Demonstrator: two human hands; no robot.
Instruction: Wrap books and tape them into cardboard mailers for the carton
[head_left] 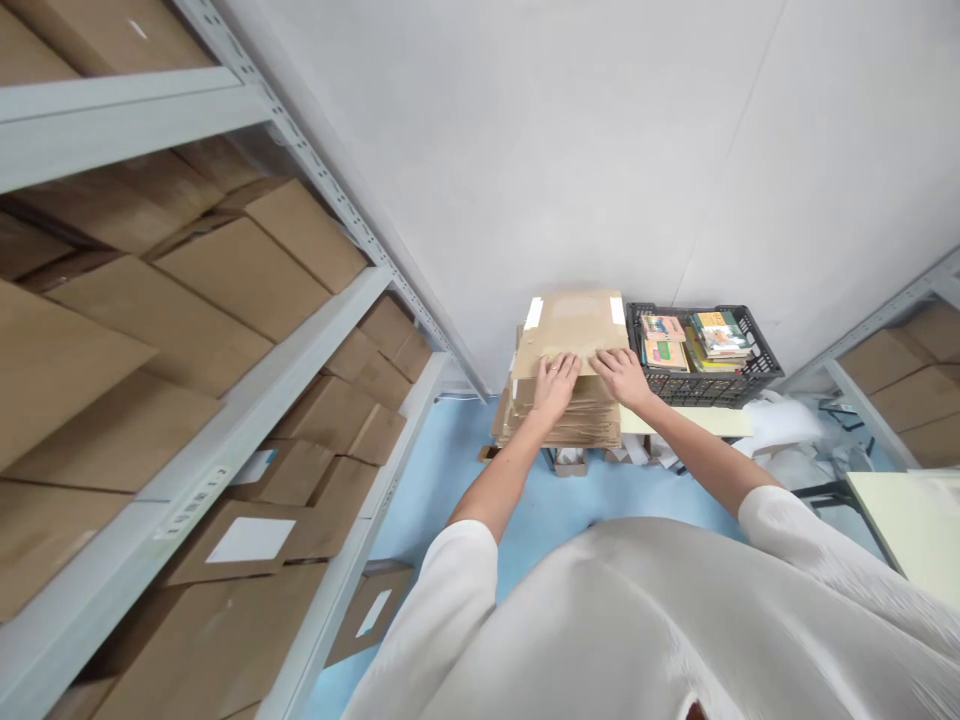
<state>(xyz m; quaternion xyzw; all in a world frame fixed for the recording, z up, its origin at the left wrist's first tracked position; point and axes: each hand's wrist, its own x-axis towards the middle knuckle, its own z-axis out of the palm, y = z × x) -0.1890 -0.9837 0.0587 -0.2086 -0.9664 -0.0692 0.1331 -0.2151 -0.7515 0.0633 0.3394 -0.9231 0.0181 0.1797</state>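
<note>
A stack of flattened cardboard boxes [577,428] stands against the wall ahead of me. Its top flattened cardboard box [574,320] has white tape or label strips at its far corners. My left hand [556,386] is at the near edge of this top piece, fingers bent over the upper face. To its right, my right hand [621,376] grips the same edge, fingertips pointing inward. A dark gap shows under the edge between the hands. Both thumbs are mostly hidden.
A black plastic crate [705,385] holding several books [720,335] stands right of the stack, on a pale table [686,421]. Metal shelving [322,350] with cardboard boxes rises at left. More shelving [870,410] and a pale tabletop [911,530] are at right. White plastic wrapping [784,425] lies nearby.
</note>
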